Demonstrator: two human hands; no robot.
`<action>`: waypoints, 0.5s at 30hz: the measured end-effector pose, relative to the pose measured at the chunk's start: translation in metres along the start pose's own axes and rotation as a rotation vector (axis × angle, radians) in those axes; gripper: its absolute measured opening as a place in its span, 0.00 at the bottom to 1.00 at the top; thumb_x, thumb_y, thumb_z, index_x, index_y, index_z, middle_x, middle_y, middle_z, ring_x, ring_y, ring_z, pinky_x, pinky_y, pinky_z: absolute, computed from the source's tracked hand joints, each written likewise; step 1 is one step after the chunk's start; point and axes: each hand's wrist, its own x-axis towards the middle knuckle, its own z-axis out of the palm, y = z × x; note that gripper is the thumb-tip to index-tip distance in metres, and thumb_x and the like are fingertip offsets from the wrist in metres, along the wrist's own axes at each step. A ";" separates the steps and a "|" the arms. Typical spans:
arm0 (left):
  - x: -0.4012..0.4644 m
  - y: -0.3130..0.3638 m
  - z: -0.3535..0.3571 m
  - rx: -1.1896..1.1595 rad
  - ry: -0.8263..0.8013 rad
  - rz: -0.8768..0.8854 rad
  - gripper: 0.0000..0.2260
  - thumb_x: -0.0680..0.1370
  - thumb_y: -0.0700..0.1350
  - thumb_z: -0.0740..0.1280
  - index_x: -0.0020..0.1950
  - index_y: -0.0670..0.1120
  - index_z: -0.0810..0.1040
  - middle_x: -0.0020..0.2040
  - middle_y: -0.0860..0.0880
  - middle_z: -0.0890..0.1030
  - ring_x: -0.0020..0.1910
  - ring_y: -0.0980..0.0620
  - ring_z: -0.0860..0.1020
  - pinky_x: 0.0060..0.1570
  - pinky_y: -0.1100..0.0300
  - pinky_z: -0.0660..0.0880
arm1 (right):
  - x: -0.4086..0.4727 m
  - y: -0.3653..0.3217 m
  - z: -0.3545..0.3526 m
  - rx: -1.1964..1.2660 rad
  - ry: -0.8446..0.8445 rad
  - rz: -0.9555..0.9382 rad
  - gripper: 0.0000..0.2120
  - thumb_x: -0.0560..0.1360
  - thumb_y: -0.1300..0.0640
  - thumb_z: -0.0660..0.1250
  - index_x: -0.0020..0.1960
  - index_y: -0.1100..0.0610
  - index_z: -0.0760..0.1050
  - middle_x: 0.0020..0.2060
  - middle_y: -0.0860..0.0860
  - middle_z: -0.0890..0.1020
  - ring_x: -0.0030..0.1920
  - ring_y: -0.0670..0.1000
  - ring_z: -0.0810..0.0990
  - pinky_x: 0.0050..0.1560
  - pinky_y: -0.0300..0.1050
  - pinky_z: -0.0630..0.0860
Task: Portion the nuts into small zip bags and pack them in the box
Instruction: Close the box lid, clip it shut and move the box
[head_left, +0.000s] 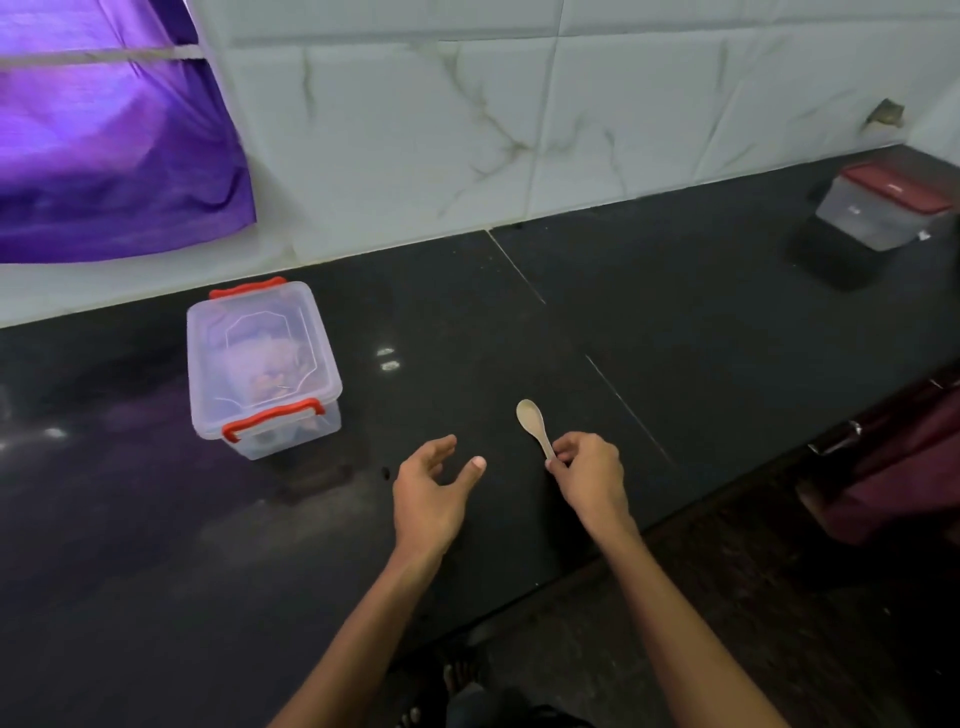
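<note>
My right hand (589, 470) pinches the handle end of a small pale spoon (535, 425), bowl pointing away from me, empty as far as I can see. It sits low over the black counter (675, 322); can't tell if the bowl touches the surface. My left hand (434, 491) holds nothing: fingers spread and loosely bent, thumb out to the side, hovering near the counter edge just beside the spoon hand.

The clear box (262, 364) w/ red clip handles sits well off to my left, near the tiled wall (467, 130). Its lid is on, and thru the plastic I see something brownish inside, prob nuts or filled bags, too blurry to say which. No loose zip bags or open nut supply in view anywhere in front of me.

So my guess: portioning is either done or paused, since box is closed and spoon is empty. Next move prob calls for setting the spoon down, or reaching left to the box; opening it needs both red clips popped, so the free left hand goes first.

Far right: a 2nd tub w/ red lid (883, 208), tilted. Purple curtain (114, 135) top left.
</note>
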 end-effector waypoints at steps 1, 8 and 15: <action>0.000 0.001 -0.002 0.002 0.017 0.010 0.23 0.73 0.44 0.73 0.67 0.43 0.74 0.65 0.48 0.77 0.66 0.49 0.73 0.66 0.56 0.70 | 0.002 -0.001 0.000 -0.013 -0.003 0.007 0.06 0.74 0.60 0.70 0.50 0.56 0.80 0.44 0.51 0.84 0.44 0.50 0.82 0.45 0.42 0.77; 0.005 0.009 -0.029 0.064 0.192 0.104 0.21 0.74 0.46 0.73 0.66 0.46 0.75 0.65 0.50 0.77 0.66 0.52 0.73 0.65 0.57 0.70 | 0.023 -0.046 0.001 0.086 -0.115 -0.069 0.05 0.73 0.62 0.69 0.45 0.55 0.82 0.40 0.49 0.83 0.38 0.48 0.80 0.31 0.37 0.73; 0.005 0.020 -0.076 0.050 0.427 0.164 0.18 0.74 0.46 0.72 0.63 0.48 0.78 0.60 0.51 0.79 0.61 0.53 0.75 0.62 0.55 0.72 | 0.061 -0.142 0.054 0.222 -0.295 -0.132 0.05 0.72 0.63 0.70 0.46 0.58 0.83 0.42 0.53 0.84 0.37 0.52 0.84 0.38 0.42 0.81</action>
